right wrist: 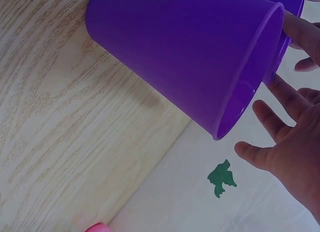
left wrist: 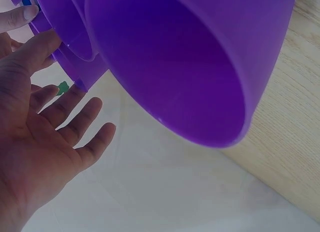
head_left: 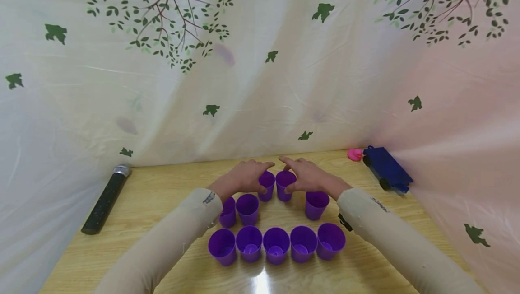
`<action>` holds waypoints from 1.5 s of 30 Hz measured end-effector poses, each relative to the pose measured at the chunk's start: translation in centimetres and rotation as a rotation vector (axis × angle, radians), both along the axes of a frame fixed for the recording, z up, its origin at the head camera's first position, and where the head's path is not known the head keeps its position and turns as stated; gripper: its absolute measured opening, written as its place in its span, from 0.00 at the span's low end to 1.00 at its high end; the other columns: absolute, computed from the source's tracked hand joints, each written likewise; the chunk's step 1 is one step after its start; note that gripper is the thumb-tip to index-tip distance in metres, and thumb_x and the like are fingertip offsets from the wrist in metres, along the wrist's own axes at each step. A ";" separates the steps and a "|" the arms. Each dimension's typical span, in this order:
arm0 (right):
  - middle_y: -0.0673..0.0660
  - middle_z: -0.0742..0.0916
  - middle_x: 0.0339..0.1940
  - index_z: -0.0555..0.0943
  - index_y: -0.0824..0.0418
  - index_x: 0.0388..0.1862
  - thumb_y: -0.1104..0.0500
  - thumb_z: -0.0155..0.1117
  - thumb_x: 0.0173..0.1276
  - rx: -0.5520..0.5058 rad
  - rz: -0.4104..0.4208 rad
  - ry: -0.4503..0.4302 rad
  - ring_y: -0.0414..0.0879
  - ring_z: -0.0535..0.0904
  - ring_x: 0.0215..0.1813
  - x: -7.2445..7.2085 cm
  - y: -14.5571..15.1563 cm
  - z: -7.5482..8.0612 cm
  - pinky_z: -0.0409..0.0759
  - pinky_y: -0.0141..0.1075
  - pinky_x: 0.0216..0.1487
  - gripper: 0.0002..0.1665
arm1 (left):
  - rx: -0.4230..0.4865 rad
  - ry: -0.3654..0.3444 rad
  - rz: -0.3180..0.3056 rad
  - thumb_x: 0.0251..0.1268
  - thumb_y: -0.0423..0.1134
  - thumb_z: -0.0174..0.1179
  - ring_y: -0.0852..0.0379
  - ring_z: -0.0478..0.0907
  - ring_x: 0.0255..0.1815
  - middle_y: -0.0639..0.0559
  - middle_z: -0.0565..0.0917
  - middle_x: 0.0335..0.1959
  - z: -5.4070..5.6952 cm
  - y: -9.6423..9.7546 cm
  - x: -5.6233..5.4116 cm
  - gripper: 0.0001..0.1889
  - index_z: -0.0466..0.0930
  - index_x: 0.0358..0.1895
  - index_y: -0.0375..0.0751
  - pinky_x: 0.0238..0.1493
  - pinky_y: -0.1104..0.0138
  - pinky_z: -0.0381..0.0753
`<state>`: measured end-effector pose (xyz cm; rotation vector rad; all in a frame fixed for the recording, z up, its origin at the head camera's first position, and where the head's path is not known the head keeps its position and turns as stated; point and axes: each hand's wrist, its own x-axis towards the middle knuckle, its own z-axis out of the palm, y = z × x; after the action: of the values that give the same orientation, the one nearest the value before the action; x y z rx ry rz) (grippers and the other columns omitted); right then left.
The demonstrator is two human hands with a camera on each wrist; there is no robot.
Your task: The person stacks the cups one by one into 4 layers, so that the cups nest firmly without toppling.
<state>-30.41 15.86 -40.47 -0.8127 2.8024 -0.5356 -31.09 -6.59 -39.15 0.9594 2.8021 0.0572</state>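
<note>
Two purple cups stand side by side at the back of the group, mouths up. My left hand [head_left: 243, 176] is at the left cup [head_left: 267, 186], its thumb on the near side and fingers spread beyond the rim. At the right cup [head_left: 284, 188] is my right hand [head_left: 310, 176], thumb in front and fingers behind. In the right wrist view, thumb and fingers [right wrist: 287, 99] lie on either side of a cup. The left wrist view has the left thumb and fingers [left wrist: 82, 117] at a cup's rim, the outer fingers spread away from it.
A front row of several purple cups [head_left: 276, 245] stands nearest. Behind it are two cups [head_left: 248, 210] at left and one [head_left: 317, 206] at right, below the wrists. A microphone [head_left: 106, 201] lies left; a blue toy cart [head_left: 387, 170] and pink toy [head_left: 355, 154] sit back right.
</note>
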 end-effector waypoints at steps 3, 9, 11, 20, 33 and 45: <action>0.56 0.84 0.60 0.55 0.58 0.81 0.51 0.77 0.58 0.000 -0.001 -0.005 0.62 0.70 0.70 0.0 0.0 0.0 0.69 0.59 0.70 0.58 | -0.002 0.005 -0.002 0.58 0.52 0.72 0.43 0.75 0.67 0.48 0.78 0.68 0.0 0.0 0.0 0.44 0.62 0.77 0.48 0.63 0.47 0.77; 0.56 0.84 0.61 0.55 0.58 0.81 0.50 0.77 0.58 0.005 -0.004 -0.016 0.62 0.70 0.71 0.1 -0.1 0.1 0.69 0.59 0.70 0.58 | -0.006 -0.002 0.002 0.58 0.51 0.71 0.43 0.74 0.67 0.48 0.78 0.68 0.0 0.1 0.0 0.44 0.61 0.77 0.48 0.64 0.47 0.76; 0.57 0.84 0.61 0.55 0.57 0.81 0.51 0.77 0.58 0.004 -0.004 -0.019 0.62 0.70 0.71 0.1 -0.1 0.1 0.69 0.59 0.70 0.58 | -0.005 -0.002 0.003 0.58 0.51 0.72 0.43 0.74 0.67 0.48 0.78 0.68 0.0 0.1 0.0 0.44 0.61 0.77 0.48 0.64 0.47 0.76; 0.57 0.84 0.61 0.55 0.57 0.81 0.51 0.76 0.58 0.000 -0.006 -0.018 0.62 0.70 0.70 0.0 -0.2 0.2 0.69 0.59 0.70 0.58 | 0.003 -0.001 0.001 0.58 0.51 0.72 0.43 0.74 0.67 0.46 0.78 0.67 0.1 0.0 0.1 0.44 0.61 0.77 0.47 0.63 0.47 0.77; 0.59 0.83 0.62 0.54 0.56 0.82 0.50 0.77 0.57 -0.001 -0.012 -0.036 0.62 0.70 0.71 0.2 -0.1 0.2 0.69 0.60 0.69 0.60 | 0.006 -0.012 0.008 0.57 0.52 0.72 0.42 0.73 0.68 0.45 0.75 0.70 0.1 -0.2 0.2 0.46 0.61 0.77 0.48 0.64 0.46 0.76; 0.61 0.81 0.66 0.54 0.59 0.81 0.46 0.77 0.56 -0.030 -0.005 -0.042 0.64 0.68 0.72 0.4 0.4 0.4 0.67 0.61 0.71 0.61 | 0.108 -0.052 -0.010 0.55 0.51 0.73 0.41 0.72 0.70 0.41 0.74 0.70 1.5 -1.3 0.5 0.48 0.59 0.78 0.43 0.69 0.50 0.73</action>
<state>-30.06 16.25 -40.02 -0.7910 2.7658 -0.5895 -30.64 -7.86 -37.69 0.9807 2.7707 0.2310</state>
